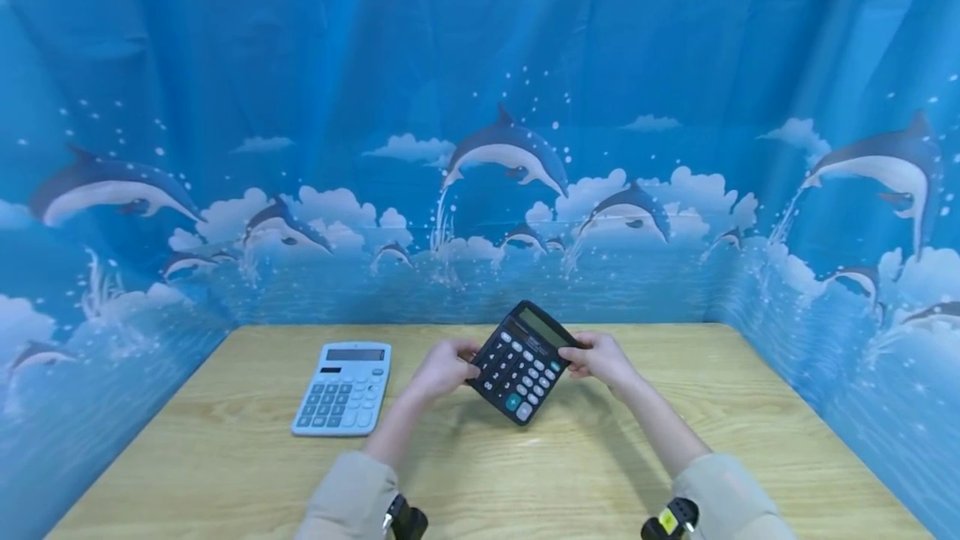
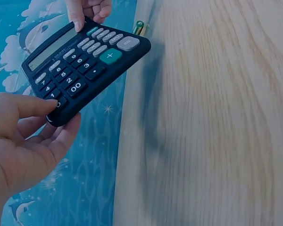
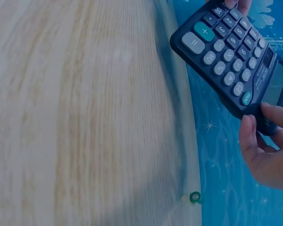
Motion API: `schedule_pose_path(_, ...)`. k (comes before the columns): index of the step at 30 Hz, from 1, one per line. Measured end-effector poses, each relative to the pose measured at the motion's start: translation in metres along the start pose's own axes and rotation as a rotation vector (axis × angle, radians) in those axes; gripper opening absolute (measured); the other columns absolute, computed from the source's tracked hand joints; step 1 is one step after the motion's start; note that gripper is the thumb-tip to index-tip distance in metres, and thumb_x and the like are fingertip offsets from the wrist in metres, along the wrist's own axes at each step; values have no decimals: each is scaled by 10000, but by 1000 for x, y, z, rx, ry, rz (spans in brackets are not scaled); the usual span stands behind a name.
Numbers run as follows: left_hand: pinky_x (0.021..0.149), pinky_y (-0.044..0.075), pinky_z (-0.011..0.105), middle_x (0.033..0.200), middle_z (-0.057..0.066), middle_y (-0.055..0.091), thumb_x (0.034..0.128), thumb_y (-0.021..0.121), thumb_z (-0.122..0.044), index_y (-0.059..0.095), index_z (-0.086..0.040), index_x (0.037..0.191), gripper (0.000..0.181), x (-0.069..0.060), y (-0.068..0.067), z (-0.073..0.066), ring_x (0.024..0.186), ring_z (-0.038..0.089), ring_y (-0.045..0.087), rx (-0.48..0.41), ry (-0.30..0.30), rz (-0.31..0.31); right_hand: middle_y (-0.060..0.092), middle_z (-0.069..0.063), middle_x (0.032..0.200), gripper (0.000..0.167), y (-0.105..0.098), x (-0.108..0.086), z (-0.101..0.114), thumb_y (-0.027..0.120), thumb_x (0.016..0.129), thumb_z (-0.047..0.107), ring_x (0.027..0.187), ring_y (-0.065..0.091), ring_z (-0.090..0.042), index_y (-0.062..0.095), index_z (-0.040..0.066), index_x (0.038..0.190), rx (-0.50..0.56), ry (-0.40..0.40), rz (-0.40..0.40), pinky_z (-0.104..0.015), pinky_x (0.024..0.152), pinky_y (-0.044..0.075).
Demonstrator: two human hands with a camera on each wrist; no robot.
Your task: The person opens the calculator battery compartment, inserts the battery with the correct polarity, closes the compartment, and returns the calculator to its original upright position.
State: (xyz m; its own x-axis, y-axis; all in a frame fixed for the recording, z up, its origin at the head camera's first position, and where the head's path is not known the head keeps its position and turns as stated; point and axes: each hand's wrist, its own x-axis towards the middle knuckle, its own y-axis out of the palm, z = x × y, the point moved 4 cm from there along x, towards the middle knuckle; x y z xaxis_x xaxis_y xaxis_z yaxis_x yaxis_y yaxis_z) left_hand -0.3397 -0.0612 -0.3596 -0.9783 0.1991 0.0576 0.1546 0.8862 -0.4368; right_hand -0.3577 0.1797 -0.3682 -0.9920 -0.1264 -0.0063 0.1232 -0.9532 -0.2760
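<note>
A black calculator (image 1: 521, 361) is held tilted above the table, its keys and display facing up toward the head camera. My left hand (image 1: 444, 369) pinches its lower left corner, the thumb on the zero key in the left wrist view. At the opposite edge, beside the display, my right hand (image 1: 600, 359) grips it with the thumb on top. The keys are black and grey, with a green plus key (image 2: 111, 56). A white-blue calculator (image 1: 342, 390) lies face up on the table, left of my left hand.
The wooden table (image 1: 525, 490) ends against a blue curtain (image 1: 420, 65) printed with dolphins, which also hangs along both sides. Near the table's edge in the left wrist view is a small green and gold cylinder (image 2: 138, 27), perhaps a battery; a small green round object (image 3: 195, 197) shows in the right wrist view.
</note>
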Motion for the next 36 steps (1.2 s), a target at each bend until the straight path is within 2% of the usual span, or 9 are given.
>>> schedule_pose_path(3, 670, 530, 316, 841, 104, 614, 713, 595, 97, 634, 52, 1037, 330, -1, -5, -5, 766, 198, 581, 50, 27, -11, 645, -77, 794, 291, 1, -1, 2, 620, 861, 60, 675, 583, -166, 583, -132, 1075, -35, -21, -2, -351, 677, 547)
schedule_pose_path(9, 704, 511, 321, 833, 85, 637, 713, 595, 88, 649, 29, 1004, 302, -3, -12, -10, 794, 204, 580, 153, 94, -16, 651, -130, 944, 285, 1, -1, 3, 654, 842, 119, 792, 572, -193, 640, -80, 1045, -169, -76, 1, -410, 716, 533)
schedule_pose_path(15, 760, 511, 357, 877, 99, 655, 745, 584, 101, 639, 37, 1039, 306, -7, -14, -11, 826, 221, 607, 203, 128, 4, 661, -164, 1011, 269, 5, -1, 1, 686, 820, 144, 859, 606, -219, 679, -30, 1026, -273, -117, 6, -363, 683, 538)
schedule_pose_path(23, 774, 519, 360, 958, 127, 661, 784, 566, 84, 627, 25, 1096, 324, -17, -16, -18, 864, 238, 622, 326, 203, 5, 686, -85, 834, 172, 11, -5, 4, 704, 787, 131, 685, 537, -156, 717, 14, 912, -415, -212, 2, -299, 589, 485)
schedule_pose_path(29, 800, 513, 383, 1028, 110, 650, 802, 585, 52, 633, -18, 1109, 318, -25, -16, -23, 928, 248, 611, 455, 271, 28, 675, -80, 731, 110, 18, -7, 5, 681, 790, 105, 645, 544, -129, 710, 7, 829, -520, -344, 66, -318, 618, 468)
schedule_pose_path(36, 829, 499, 396, 1050, 108, 637, 807, 586, 45, 628, -28, 1119, 323, -33, -16, -26, 973, 251, 591, 561, 369, 37, 669, -76, 761, 93, 24, -6, 0, 657, 828, 101, 627, 536, -114, 710, 29, 852, -546, -353, 121, -279, 557, 451)
